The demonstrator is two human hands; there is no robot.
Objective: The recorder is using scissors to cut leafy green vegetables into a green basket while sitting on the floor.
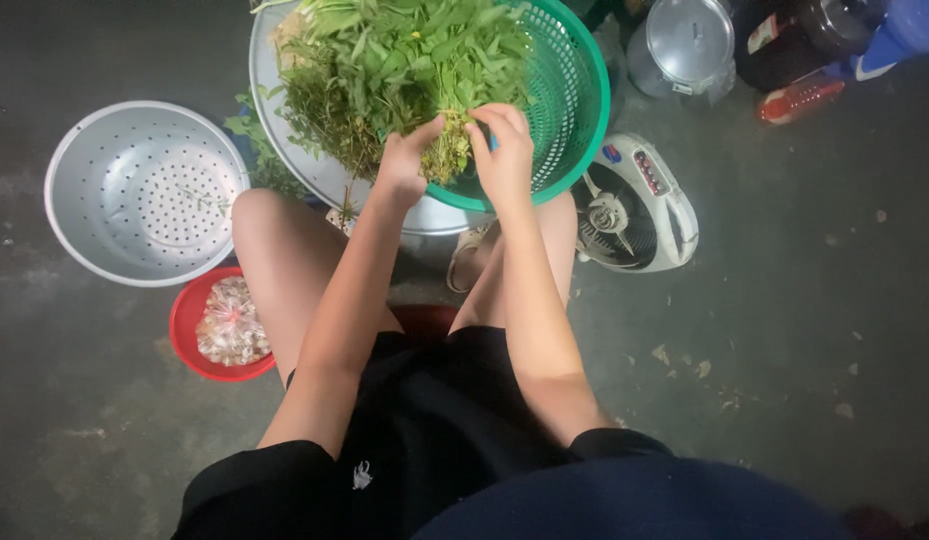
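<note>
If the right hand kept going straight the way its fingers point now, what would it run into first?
Most likely the bunch of leafy greens that the right hand already touches at the stems; beyond it lies the green plastic basket. Depth is hard to judge from above.

— What do we have underfoot here?

— We see a dark grey concrete floor [785, 330], stained and scattered with pale crumbs on the right.

— And what sits right on it?

— We count a metal colander [135, 190] at the left, a red bowl [190, 340] just below it, a wide metal basin [275, 90], a small white fan [635, 205] lying face up, and a lidded steel pot [685, 45] at the top.
</note>
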